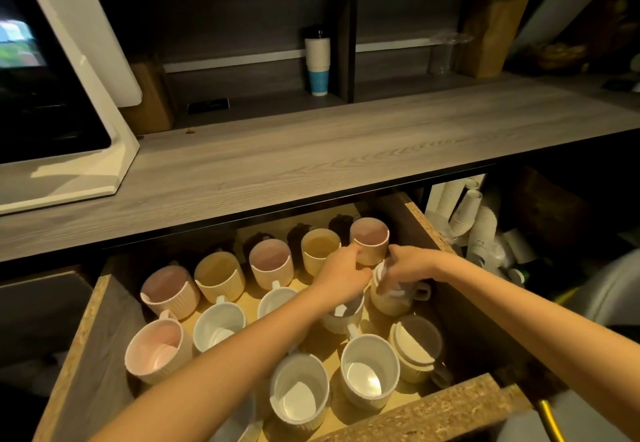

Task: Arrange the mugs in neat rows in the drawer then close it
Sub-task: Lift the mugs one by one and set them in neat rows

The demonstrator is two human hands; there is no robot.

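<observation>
Grey wood-grain worktop (311, 151) overhangs the open drawer (460, 410), pulled out so its mugs (221, 277) can be lined up. I count about thirteen light mugs in three rough rows, with darker ones far back. At far right, left hand (341, 273) and right hand (403, 268) each close fingers around a mug, probably straightening that corner.

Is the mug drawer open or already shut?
Open. The drawer is pulled out from under the counter, mugs visible inside, and both hands reach into it.
</observation>
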